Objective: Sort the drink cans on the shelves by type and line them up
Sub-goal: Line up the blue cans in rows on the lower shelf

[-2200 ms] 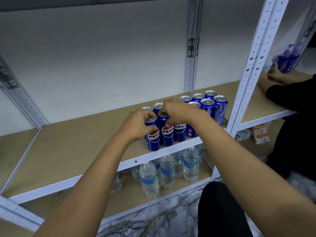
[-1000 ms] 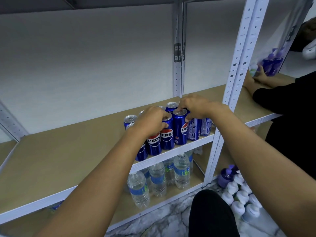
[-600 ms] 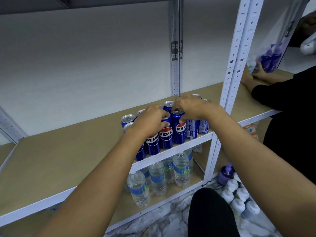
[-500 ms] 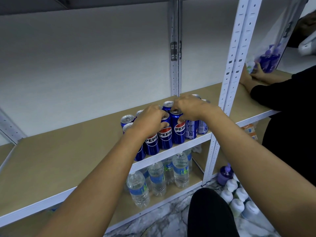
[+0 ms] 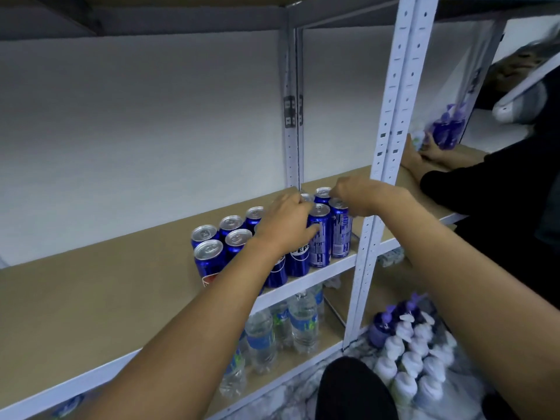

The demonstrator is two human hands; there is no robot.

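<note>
Several blue Pepsi cans [image 5: 209, 256] stand in two rows on the middle shelf [image 5: 106, 283], close to its right end. My left hand [image 5: 285, 222] lies over the front row, its fingers curled round a Pepsi can [image 5: 298, 257] whose top it hides. My right hand [image 5: 357, 195] reaches over the right end of the rows. Its curled fingertips pinch the top of the end can [image 5: 341, 231], beside a back-row can [image 5: 322, 192]. The cans left of my hands stand free with their silver tops showing.
A white perforated upright [image 5: 372, 237] stands just right of the cans. Water bottles [image 5: 260, 338] fill the shelf below. White and purple pump bottles [image 5: 412, 353] sit on the floor at the right. Another person's black sleeve [image 5: 472, 183] rests on the neighbouring shelf, handling purple bottles [image 5: 445, 128].
Both hands have moved right along the rows to the cans by the upright. More cans at the left now stand uncovered, and the view has shifted.
</note>
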